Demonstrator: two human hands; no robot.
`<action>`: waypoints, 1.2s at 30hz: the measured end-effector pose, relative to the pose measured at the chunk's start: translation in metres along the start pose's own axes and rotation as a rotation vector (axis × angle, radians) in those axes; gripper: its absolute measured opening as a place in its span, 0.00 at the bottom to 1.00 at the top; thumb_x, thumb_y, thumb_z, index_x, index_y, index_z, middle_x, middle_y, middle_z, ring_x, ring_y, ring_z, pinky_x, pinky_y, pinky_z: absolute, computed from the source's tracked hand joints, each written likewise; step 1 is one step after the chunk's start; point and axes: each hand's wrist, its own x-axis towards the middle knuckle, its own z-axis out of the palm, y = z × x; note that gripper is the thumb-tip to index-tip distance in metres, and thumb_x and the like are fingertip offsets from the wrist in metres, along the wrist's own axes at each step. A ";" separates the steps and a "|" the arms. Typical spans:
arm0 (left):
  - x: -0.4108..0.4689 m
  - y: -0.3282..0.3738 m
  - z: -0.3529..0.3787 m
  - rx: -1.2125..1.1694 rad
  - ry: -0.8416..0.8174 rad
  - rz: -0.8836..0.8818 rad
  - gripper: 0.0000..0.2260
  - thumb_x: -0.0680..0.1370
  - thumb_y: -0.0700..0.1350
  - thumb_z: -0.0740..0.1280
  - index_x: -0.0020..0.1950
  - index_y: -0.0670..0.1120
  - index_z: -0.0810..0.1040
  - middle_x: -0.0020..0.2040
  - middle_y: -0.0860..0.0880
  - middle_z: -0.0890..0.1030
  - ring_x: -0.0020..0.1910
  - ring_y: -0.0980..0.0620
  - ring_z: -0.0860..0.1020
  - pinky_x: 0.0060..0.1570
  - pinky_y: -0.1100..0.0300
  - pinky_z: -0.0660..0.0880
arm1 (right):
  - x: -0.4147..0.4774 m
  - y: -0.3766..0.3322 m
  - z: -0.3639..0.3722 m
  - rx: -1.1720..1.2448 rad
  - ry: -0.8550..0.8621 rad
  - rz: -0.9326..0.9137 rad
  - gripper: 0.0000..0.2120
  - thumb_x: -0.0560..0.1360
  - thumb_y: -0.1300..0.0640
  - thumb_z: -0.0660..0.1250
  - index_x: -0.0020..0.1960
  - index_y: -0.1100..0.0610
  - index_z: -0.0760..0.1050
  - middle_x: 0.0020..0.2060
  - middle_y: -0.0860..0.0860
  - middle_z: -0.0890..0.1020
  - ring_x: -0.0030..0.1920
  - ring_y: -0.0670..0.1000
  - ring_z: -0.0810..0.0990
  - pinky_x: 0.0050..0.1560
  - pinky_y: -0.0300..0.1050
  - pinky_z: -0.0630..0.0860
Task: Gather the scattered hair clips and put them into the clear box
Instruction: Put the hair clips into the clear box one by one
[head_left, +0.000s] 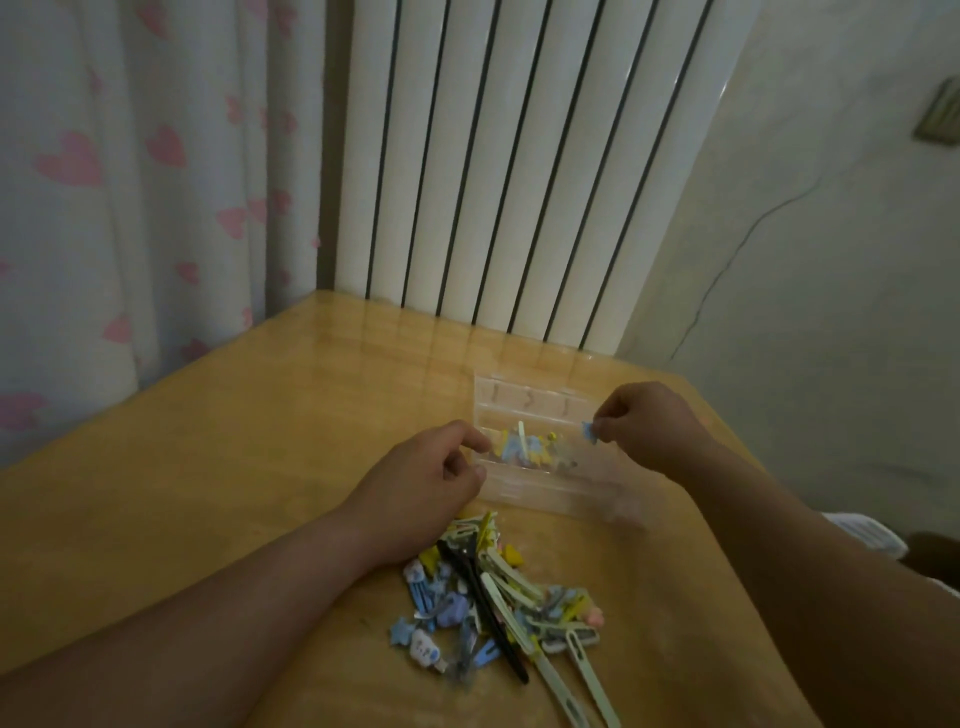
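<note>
clip pile (498, 597); blue clip (588, 430) in right hand (644, 426)

One clear box (540, 493) stands on the one worktop (234, 467). Two hands (431, 478) are in view, and the right hand (644, 426) pinches one blue clip (588, 430). One pile of hair clips (519, 587) lies loose, well over a dozen, too tangled for an exact count; just one among them is a long black clip (483, 608). Inside the box is a small cluster of clips (524, 447), perhaps half a dozen, overlapping. Behind are one radiator (493, 156) and one curtain (130, 182).
</note>
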 end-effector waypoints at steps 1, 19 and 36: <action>0.000 0.000 0.000 -0.003 -0.001 0.005 0.09 0.85 0.49 0.66 0.65 0.56 0.78 0.46 0.52 0.79 0.39 0.60 0.75 0.43 0.58 0.73 | 0.006 0.000 0.005 -0.037 -0.029 0.014 0.02 0.76 0.56 0.76 0.46 0.54 0.85 0.41 0.50 0.85 0.41 0.49 0.82 0.36 0.43 0.75; 0.001 -0.001 -0.001 0.012 -0.003 0.000 0.09 0.85 0.51 0.66 0.65 0.60 0.78 0.48 0.53 0.79 0.43 0.55 0.77 0.44 0.59 0.74 | -0.049 0.000 0.012 0.266 0.316 -0.158 0.03 0.81 0.53 0.71 0.49 0.52 0.81 0.42 0.45 0.84 0.43 0.44 0.81 0.39 0.38 0.72; 0.000 0.001 -0.002 0.011 0.018 -0.015 0.09 0.85 0.49 0.67 0.64 0.59 0.78 0.46 0.51 0.81 0.43 0.53 0.79 0.42 0.60 0.75 | -0.117 -0.023 0.025 0.175 -0.468 -0.413 0.09 0.79 0.47 0.73 0.57 0.48 0.85 0.44 0.42 0.84 0.40 0.46 0.86 0.41 0.48 0.86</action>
